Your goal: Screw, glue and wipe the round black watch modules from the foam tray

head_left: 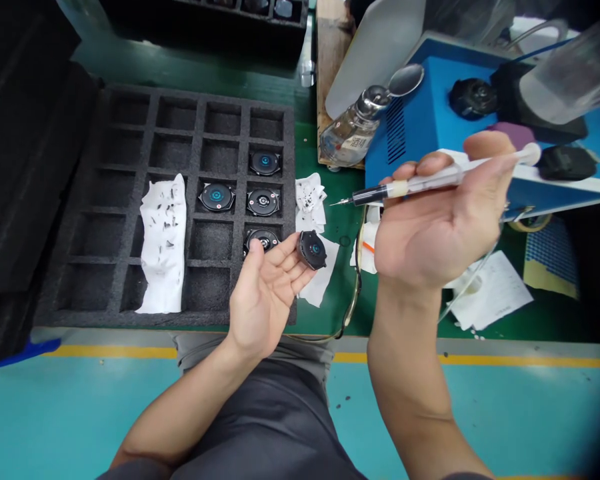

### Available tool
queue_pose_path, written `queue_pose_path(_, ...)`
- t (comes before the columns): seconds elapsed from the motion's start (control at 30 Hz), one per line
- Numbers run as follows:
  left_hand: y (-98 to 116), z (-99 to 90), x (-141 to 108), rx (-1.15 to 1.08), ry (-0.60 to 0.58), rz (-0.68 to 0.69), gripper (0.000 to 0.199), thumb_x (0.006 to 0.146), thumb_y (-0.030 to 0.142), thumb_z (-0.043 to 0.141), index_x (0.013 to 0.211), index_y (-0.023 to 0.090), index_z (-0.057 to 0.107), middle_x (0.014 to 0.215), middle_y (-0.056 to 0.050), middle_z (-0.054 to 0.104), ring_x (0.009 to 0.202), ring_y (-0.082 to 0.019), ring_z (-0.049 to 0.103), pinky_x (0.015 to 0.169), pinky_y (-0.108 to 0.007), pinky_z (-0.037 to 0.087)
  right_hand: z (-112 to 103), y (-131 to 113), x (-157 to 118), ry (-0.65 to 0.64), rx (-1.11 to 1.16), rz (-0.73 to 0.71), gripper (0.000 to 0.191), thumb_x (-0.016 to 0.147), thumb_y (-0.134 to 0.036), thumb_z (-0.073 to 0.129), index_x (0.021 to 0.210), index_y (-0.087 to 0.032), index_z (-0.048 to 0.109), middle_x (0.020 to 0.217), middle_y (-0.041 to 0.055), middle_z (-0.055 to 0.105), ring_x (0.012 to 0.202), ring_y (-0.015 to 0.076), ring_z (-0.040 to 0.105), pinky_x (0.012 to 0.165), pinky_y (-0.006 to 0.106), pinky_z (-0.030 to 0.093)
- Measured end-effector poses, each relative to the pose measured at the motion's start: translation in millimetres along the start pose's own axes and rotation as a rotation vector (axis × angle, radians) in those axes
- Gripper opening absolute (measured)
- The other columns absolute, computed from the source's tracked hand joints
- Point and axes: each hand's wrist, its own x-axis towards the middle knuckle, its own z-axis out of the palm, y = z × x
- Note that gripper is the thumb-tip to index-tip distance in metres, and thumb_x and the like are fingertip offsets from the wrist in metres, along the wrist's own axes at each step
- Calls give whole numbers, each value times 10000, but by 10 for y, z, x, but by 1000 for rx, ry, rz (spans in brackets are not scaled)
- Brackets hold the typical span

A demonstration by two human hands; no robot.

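Observation:
My left hand (263,293), palm up, holds a black round watch case (313,250) at its fingertips. The case is tilted, its back with a blue ring facing up. In my right hand (430,220) is a syringe (405,187) with dark liquid in its front end, my fingers curled around the barrel. Its thin needle points left, apart from the watch case and a little above it in view. Beside my left hand, a foam tray (220,290) holds several more watch cases (263,201), one partly covered by my thumb.
A black-smudged white cloth (164,243) lies across the tray. Stained tissue (310,203) and white paper (323,273) lie right of it. A glass bottle with a metal top (350,137) stands by a blue machine (420,100). A thin hose (353,303) crosses the green table.

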Motion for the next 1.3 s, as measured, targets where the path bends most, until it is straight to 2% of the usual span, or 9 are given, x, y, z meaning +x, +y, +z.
queue_pose_path(0.23, -1, 9, -8, 2, 7, -4, 550, 967, 620, 530, 1094, 150, 785, 1284, -155, 752, 1339, -337, 622, 1131, -466, 468, -20, 8, 11, -18, 37, -20, 354, 1025, -559, 352, 1035, -353, 639, 819, 20, 560, 788, 227, 657, 755, 443, 543)
queue_pose_path(0.4, -3, 2, -3, 6, 22, -8, 538, 939, 625, 573, 1095, 155, 781, 1298, -150, 745, 1352, -340, 612, 1133, -460, 466, -12, -36, 14, -14, 362, 50, 256, 1006, -417, 461, 975, -308, 690, 801, 2, 553, 700, 157, 603, 711, 377, 515)
queue_pose_path(0.53, -12, -5, -8, 21, 19, 3, 508, 928, 602, 605, 1105, 158, 779, 1284, -141, 754, 1314, -324, 641, 1109, -441, 488, -6, -144, -6, -52, 373, 137, 299, 1025, -399, 399, 984, -333, 688, 836, 8, 535, 779, 166, 629, 810, 405, 539)
queue_pose_path(0.7, -51, 9, -35, 154, 28, 99, 385, 803, 343, 840, 1142, 181, 757, 1184, -96, 789, 1130, -242, 726, 1007, -339, 535, -13, -258, -14, -149, 459, 197, 308, 1030, -426, 429, 1010, -406, 737, 876, 7, 482, 857, 158, 603, 939, 421, 537)
queue_pose_path(0.87, -102, 21, -38, 270, 34, 157, 334, 729, 159, 890, 1036, 193, 766, 1009, -47, 811, 923, -164, 744, 849, -252, 559, -78, -342, 52, -251, 503, 204, 155, 914, -541, 610, 926, -471, 748, 735, -22, 250, 601, 157, 318, 703, 371, 494)
queue_pose_path(0.97, -116, 26, -33, 302, 43, 158, 287, 731, 153, 889, 989, 191, 771, 984, -49, 818, 891, -157, 746, 797, -233, 561, -153, -410, 87, -306, 569, 254, 363, 926, -639, 539, 726, -369, 676, 684, -40, 129, 534, 157, 160, 524, 339, 348)
queue_pose_path(1.13, -122, 24, -30, 343, 26, 157, 253, 742, 157, 884, 968, 202, 779, 954, -40, 826, 848, -148, 751, 741, -214, 571, -276, -445, 97, -421, 690, 242, 555, 991, -606, 464, 548, -279, 391, 562, -45, 107, 457, 155, 123, 465, 378, 272)
queue_pose_path(1.23, -124, 29, -31, 373, 26, 164, 244, 752, 170, 881, 972, 207, 782, 957, -39, 826, 845, -147, 751, 726, -207, 576, -340, -417, 82, -425, 728, 170, 608, 955, -660, 475, 509, -274, 324, 483, -40, 83, 390, 150, 110, 428, 391, 256)
queue_pose_path(1.3, -126, 41, -32, 394, 38, 161, 255, 743, 179, 888, 975, 200, 785, 954, -46, 826, 832, -155, 753, 717, -216, 583, -386, -413, 58, -435, 725, 217, 613, 977, -655, 419, 507, -269, 339, 465, -35, 81, 374, 149, 111, 423, 389, 254)
